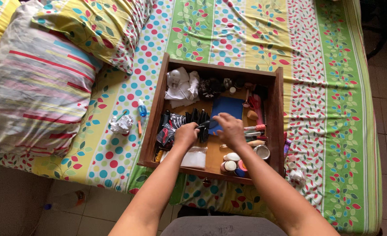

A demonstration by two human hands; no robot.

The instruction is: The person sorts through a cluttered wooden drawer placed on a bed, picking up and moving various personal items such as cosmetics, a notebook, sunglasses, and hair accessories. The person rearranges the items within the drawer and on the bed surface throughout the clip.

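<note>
1. Wooden drawer [158, 114]: brown, open-topped, lying flat on a bed with a patterned sheet [228, 30]. All places below are given relative to this drawer.
2. Left hand [186, 133]: inside the drawer, left of centre, fingers curled down and closed on a dark, thin black item [204, 126]. What kind of item it is cannot be told.
3. Right hand [231, 129]: inside the drawer at centre, fingers bent and drawn together, tips meeting the same black item from its right end; the exact pinch cannot be told.
4. Blue flat card or booklet [228, 106]: on the drawer floor, centre, just beyond the right hand.
5. White crumpled cloth [182, 87]: far-left corner of the drawer.
6. Clear plastic bag [195, 158]: near edge of the drawer, below the left hand.
7. Small round jars [229, 166]: near-right part of the drawer.
8. Small blue bottle [142, 109]: on the sheet, just outside the drawer's left wall.
9. Crumpled white paper [121, 124]: on the sheet, further left of the drawer.
10. Striped pillow [36, 83]: well left of the drawer.
</note>
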